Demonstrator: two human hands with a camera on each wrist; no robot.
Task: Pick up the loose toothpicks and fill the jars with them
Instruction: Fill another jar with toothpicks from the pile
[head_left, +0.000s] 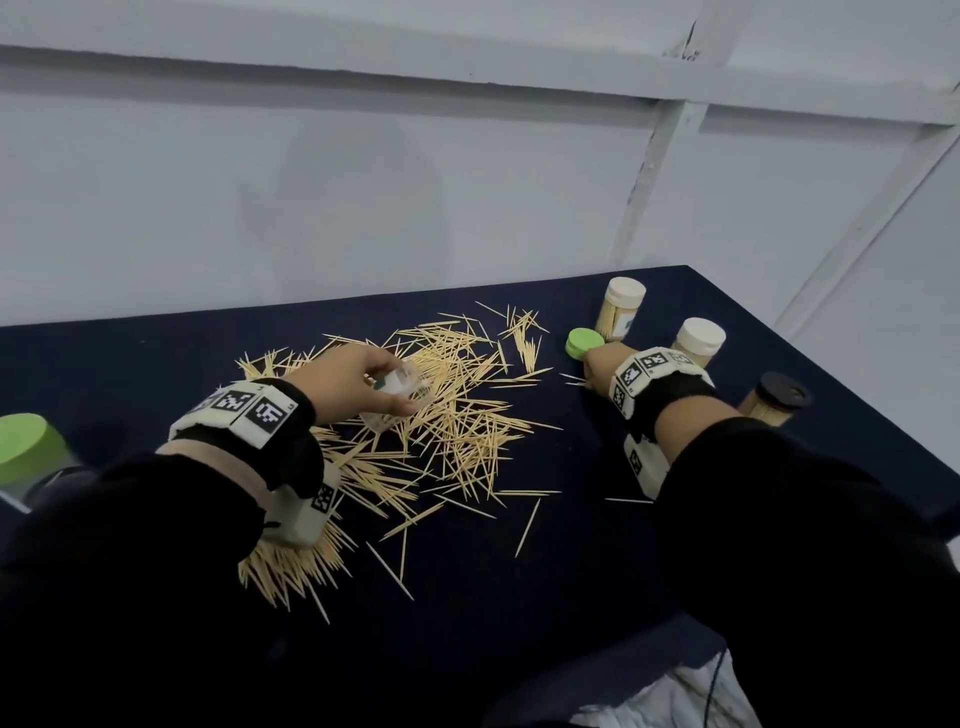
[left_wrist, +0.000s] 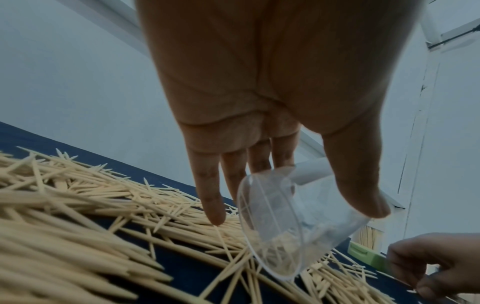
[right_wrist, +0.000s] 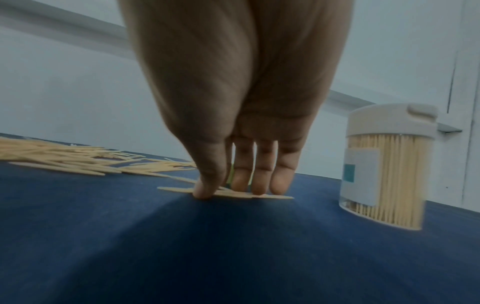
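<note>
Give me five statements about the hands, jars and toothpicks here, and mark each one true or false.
1. The left hand holds a clear jar with no lid, tipped over the toothpick pile. True.
2. The right hand is lifting a green lid off a jar. False: its fingertips press on a few loose toothpicks on the blue cloth; the green lid lies beside it.
3. The two cream-lidded jars stand upright, full of toothpicks. True.
4. The black-lidded jar lies on its side. False: it stands upright.
5. All toothpicks are already in jars. False: many lie scattered.
</note>
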